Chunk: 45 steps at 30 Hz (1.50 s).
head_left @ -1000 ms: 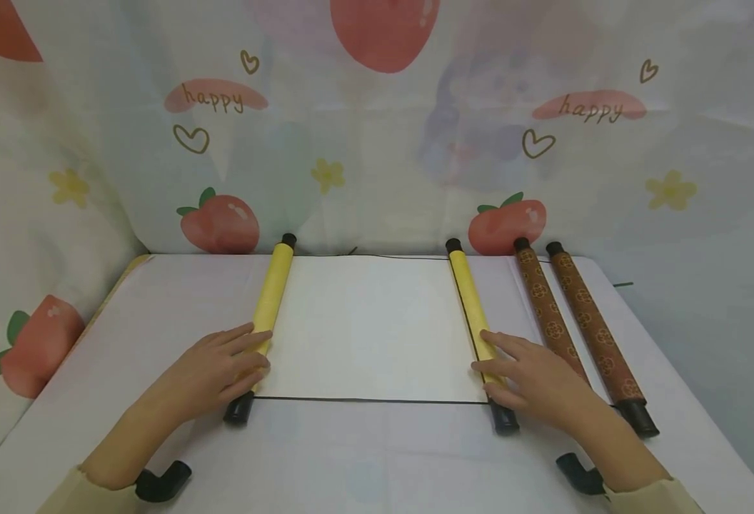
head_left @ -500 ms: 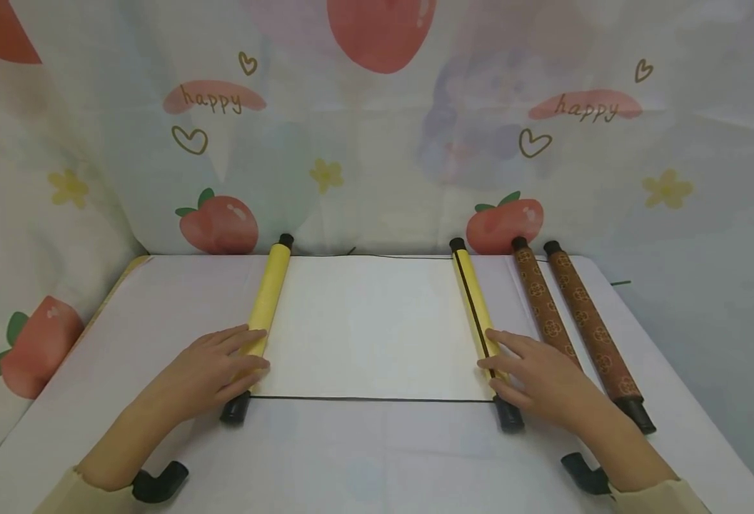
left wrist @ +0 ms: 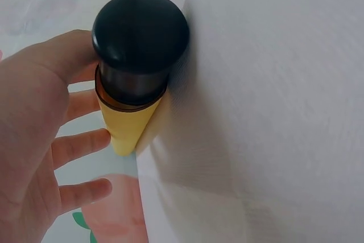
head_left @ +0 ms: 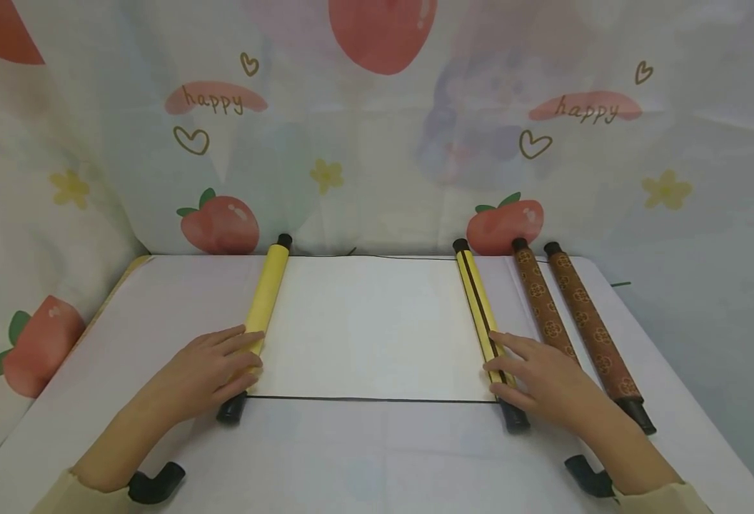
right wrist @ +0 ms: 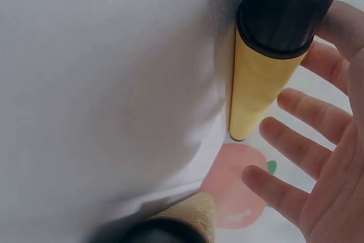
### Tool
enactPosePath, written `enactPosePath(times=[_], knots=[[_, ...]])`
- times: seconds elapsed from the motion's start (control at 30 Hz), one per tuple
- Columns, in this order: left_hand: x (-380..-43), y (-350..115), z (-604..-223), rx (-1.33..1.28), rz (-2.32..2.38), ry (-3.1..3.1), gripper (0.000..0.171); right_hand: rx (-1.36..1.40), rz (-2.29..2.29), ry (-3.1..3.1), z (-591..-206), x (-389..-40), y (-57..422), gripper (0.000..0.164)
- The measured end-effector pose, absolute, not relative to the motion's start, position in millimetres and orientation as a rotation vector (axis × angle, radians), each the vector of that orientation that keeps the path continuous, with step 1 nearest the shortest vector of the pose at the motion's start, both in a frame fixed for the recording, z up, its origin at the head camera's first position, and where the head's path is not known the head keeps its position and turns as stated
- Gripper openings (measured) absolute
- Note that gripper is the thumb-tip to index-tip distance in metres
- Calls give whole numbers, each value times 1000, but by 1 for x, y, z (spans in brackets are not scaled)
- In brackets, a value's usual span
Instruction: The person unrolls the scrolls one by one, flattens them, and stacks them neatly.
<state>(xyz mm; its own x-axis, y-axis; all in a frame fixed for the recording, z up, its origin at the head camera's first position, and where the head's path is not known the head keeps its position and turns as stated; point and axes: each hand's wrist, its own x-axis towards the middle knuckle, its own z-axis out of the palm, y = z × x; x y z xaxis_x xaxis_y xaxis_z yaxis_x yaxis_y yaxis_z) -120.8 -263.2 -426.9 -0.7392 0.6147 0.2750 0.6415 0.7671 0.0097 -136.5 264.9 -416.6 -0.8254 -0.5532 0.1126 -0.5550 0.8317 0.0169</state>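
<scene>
A white scroll [head_left: 377, 328] lies partly unrolled on the table between two yellow rolled ends with black knobs. In the head view, my left hand [head_left: 200, 375] rests its spread fingers over the near part of the left yellow roll [head_left: 269, 282]. The right hand [head_left: 547, 378] lays its fingers likewise on the right yellow roll [head_left: 473, 285], which shows a dark lengthwise stripe. At the wrists, the left black knob [left wrist: 141, 32] and the right black knob [right wrist: 290, 9] appear close up, with extended fingers beside the yellow rolls.
Two brown patterned rolls with black ends, the inner one [head_left: 538, 285] and the outer one [head_left: 592, 325], lie right of the scroll. My right forearm overlaps the inner one's near end. A printed cloth [head_left: 377, 143] hangs behind the white table [head_left: 351, 464].
Both yellow rolls have moved slightly apart, the left one leftward and the right one rightward, with the hands. More white sheet shows, and the right roll has turned, bringing its dark stripe on top.
</scene>
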Motion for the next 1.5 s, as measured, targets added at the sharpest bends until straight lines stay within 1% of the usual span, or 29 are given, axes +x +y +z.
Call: enactPosePath(times=[0.33,0.5,0.6,0.93,1.0,1.2,1.5], knots=[[-118,-265,-426,-953,-133,-2723,16,927,20,-2843,-418,-137,267,26],[-117,-267,-426,-944,-148,-2732,14,890,30,-2887,-417,-136,269,29],[-117,-268,-427,-941,-143,-2741,17,881,39,-2897,-416,-136,270,31],[-116,-269,-426,-933,-122,-2737,22,889,16,-2893,-415,-136,270,22],[-116,-270,-425,-935,-132,-2736,20,881,20,-2900,-415,-135,271,21],[-115,-271,-425,-961,-159,-2677,13,856,15,-2933,-414,-133,272,25],[-115,-276,-426,-969,-174,-2650,17,835,25,-2939,-415,-133,273,25]])
